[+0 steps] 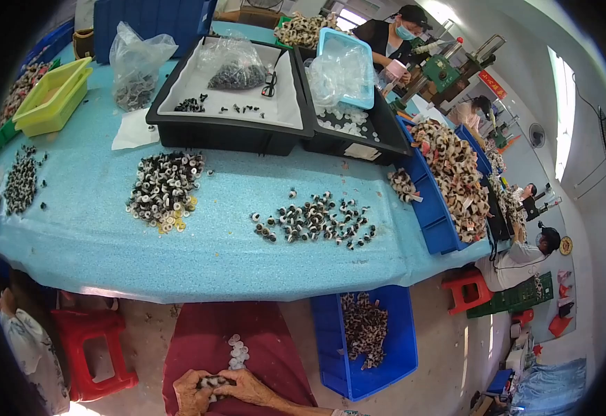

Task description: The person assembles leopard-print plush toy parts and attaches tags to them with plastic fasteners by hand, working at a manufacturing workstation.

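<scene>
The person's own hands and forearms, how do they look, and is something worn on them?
Both the left hand and right hand are bare, without gloves. The right forearm is bare near the wrist; a light, seemingly patterned sleeve shows at the lower edge.

Table covering (226, 267), pale blue; lap cloth (261, 329), maroon; loose discs (238, 353), white; held piece (213, 383), mottled dark and white; floor bin (401, 333), deep blue; shallow tray (226, 140), black with white lining (282, 111); stool (91, 320), red; stacked basins (55, 116), yellow-green
</scene>
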Action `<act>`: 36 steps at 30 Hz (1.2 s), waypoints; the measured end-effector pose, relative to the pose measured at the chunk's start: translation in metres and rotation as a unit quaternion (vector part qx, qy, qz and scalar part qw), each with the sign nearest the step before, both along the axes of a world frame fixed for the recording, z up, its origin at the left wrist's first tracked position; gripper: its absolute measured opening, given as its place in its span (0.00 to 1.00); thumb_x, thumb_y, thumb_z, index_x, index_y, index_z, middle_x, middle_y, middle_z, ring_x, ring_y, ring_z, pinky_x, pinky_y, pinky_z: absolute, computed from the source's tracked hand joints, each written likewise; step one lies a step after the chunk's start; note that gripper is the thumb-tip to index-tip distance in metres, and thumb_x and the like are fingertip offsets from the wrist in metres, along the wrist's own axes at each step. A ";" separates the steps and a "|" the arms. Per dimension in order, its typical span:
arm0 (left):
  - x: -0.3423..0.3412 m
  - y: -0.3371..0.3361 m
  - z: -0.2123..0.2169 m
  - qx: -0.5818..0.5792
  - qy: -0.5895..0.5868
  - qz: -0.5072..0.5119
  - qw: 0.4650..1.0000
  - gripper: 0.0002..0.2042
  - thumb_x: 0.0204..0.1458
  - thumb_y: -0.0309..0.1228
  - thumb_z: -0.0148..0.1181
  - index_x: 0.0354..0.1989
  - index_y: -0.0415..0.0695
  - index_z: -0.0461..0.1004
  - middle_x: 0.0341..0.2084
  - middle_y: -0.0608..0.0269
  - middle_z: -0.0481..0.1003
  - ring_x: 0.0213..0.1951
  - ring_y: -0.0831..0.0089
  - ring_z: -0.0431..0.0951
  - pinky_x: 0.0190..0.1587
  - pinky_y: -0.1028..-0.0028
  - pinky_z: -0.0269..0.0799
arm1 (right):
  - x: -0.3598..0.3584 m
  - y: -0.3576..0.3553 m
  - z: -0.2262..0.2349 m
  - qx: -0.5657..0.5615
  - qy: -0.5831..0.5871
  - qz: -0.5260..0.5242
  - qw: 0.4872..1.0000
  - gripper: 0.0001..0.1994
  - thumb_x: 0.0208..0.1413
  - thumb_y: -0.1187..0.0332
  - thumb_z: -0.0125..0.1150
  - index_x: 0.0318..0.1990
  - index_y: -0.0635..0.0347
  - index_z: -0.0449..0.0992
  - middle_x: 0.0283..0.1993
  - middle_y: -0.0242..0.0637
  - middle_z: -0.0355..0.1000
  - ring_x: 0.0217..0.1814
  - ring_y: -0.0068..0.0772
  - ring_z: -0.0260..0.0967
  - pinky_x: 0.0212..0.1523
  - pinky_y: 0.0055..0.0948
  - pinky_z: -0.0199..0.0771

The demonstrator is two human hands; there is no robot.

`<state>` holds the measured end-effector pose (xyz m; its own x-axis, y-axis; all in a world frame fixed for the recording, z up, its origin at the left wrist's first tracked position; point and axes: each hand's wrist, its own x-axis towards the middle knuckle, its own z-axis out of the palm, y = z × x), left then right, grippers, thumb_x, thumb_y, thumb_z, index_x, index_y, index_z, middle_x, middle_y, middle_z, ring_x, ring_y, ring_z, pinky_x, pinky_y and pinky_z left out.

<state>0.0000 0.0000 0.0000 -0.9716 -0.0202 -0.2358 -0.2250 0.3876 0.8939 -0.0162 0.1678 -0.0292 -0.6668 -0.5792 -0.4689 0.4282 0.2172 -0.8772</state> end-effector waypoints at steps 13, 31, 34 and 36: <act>0.001 -0.011 -0.004 0.070 -0.087 0.025 0.993 0.11 0.31 0.24 0.59 0.28 0.36 0.74 0.22 0.61 0.74 0.26 0.76 0.73 0.31 0.74 0.70 | -0.011 0.013 0.001 -0.077 -0.080 0.006 0.994 0.12 0.54 0.68 0.54 0.43 0.66 0.72 0.32 0.28 0.71 0.33 0.16 0.63 0.34 0.19 0.66; -0.051 0.036 0.052 0.324 -0.466 -0.181 0.803 0.28 0.29 0.18 0.66 0.45 0.41 0.68 0.39 0.66 0.71 0.44 0.77 0.70 0.45 0.78 0.66 | -0.002 0.071 0.038 -0.046 0.118 -0.263 0.956 0.06 0.49 0.74 0.54 0.33 0.67 0.75 0.28 0.36 0.74 0.31 0.22 0.70 0.34 0.22 0.69; -0.056 0.058 0.055 0.388 -0.367 -0.166 0.829 0.26 0.32 0.18 0.66 0.45 0.44 0.66 0.39 0.67 0.70 0.45 0.76 0.68 0.50 0.76 0.63 | 0.035 0.124 0.033 0.005 0.062 -0.497 0.866 0.07 0.50 0.75 0.53 0.35 0.65 0.76 0.31 0.31 0.74 0.33 0.19 0.69 0.35 0.20 0.70; -0.056 0.066 0.042 0.367 -0.382 -0.213 0.821 0.21 0.36 0.16 0.64 0.42 0.43 0.68 0.37 0.66 0.71 0.42 0.78 0.70 0.46 0.78 0.67 | 0.066 0.179 0.026 0.031 0.040 -0.648 0.760 0.08 0.51 0.76 0.52 0.37 0.67 0.74 0.32 0.32 0.73 0.32 0.20 0.69 0.35 0.21 0.70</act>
<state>-0.0563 0.0660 0.0421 -0.4170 0.7030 -0.5761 -0.8127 -0.0045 0.5827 0.0495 0.3466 -0.0028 -0.6866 0.6095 -0.3963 0.2632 -0.2998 -0.9170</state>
